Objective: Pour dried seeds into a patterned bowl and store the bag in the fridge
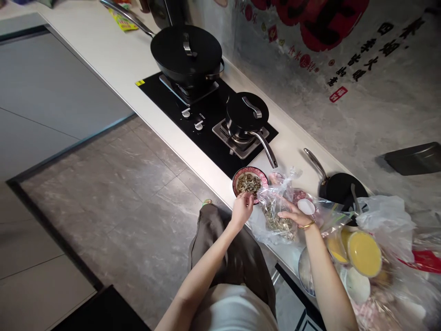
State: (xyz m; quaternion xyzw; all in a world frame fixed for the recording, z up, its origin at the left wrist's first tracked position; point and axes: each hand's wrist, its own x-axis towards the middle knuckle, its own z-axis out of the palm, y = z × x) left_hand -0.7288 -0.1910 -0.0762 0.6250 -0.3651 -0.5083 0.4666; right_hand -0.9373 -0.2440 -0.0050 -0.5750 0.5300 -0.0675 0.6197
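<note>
wall poster (358,50): black Chinese characters, too tilted to read | red stamp label (338,94): white characters, illegible | hob (206,115): small white brand mark by knobs, too small to read

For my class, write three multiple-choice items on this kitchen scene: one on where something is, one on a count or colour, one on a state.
1. Where is the red-rimmed bowl?
A. On the floor
B. On the counter beside the black hob
C. Inside the wok

2. How many lidded black pans sit on the hob?
A. Two
B. Four
C. None

3. How is the clear bag being handled?
A. Lying untouched
B. Hanging from a hook
C. Right hand on it

Answers: B, it sits at the hob's near corner, left hand at its rim. A, the wok and the small pot. C, fingers rest on the plastic.
</note>
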